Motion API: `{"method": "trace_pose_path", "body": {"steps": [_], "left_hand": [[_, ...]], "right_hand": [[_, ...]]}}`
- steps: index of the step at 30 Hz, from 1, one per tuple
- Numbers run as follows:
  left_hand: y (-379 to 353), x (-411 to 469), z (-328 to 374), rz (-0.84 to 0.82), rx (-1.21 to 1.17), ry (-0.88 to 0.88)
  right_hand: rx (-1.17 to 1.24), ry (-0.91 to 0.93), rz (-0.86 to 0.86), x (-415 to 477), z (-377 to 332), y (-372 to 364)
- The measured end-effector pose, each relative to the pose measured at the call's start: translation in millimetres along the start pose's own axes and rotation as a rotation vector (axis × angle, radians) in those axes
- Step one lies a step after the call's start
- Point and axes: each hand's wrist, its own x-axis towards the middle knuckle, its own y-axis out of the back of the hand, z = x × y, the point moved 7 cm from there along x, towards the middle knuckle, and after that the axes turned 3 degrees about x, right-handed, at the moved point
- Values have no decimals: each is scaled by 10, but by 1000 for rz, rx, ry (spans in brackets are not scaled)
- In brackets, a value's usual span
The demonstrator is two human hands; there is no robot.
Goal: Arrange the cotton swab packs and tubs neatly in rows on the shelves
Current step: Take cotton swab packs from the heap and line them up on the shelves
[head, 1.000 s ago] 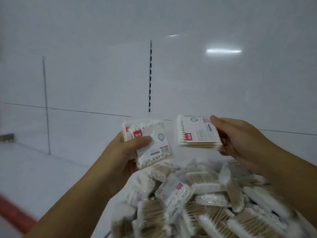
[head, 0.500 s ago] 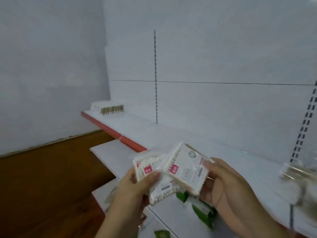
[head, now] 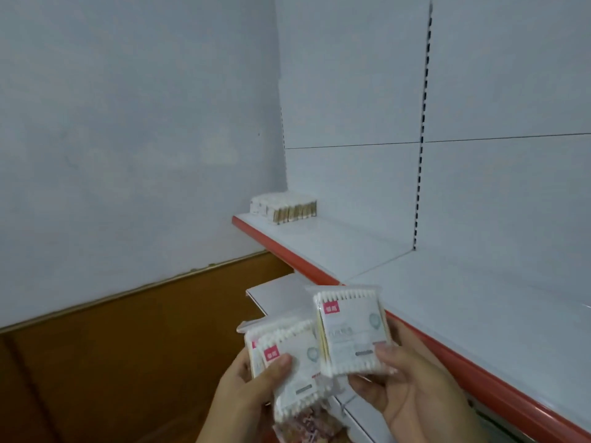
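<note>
Fingers [head: 388, 358] of both hands are closed on swab packs [head: 351, 330], best set upright beside the row [head: 284, 207] on the shelf [head: 335, 244].

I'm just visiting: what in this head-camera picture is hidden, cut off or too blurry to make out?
- Printed text on the pack in the right hand: pack label too small and soft to read.
- Number of packs in the left hand: the front pack covers those behind.
- Row of packs on the shelf: row is far away, so the count is unclear.
- Lower shelf: largely blocked by the hands and packs.
- Both forearms: cut off by the bottom edge.
</note>
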Motion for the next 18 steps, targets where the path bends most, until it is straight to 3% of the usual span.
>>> {"method": "trace_pose_path", "body": {"steps": [6, 10, 15, 18], "left_hand": [[819, 1051, 817, 111, 22, -174], [1377, 1695, 918, 118, -2, -155], [2005, 2687, 988, 63, -42, -85], [2389, 3299, 1195, -3, -72, -58]], "right_hand": [[55, -29, -78, 1398, 248, -663], [46, -66, -78, 2169, 583, -978], [-12, -27, 54, 3140, 994, -1148], [-64, 44, 217, 3712, 1195, -1252]]}}
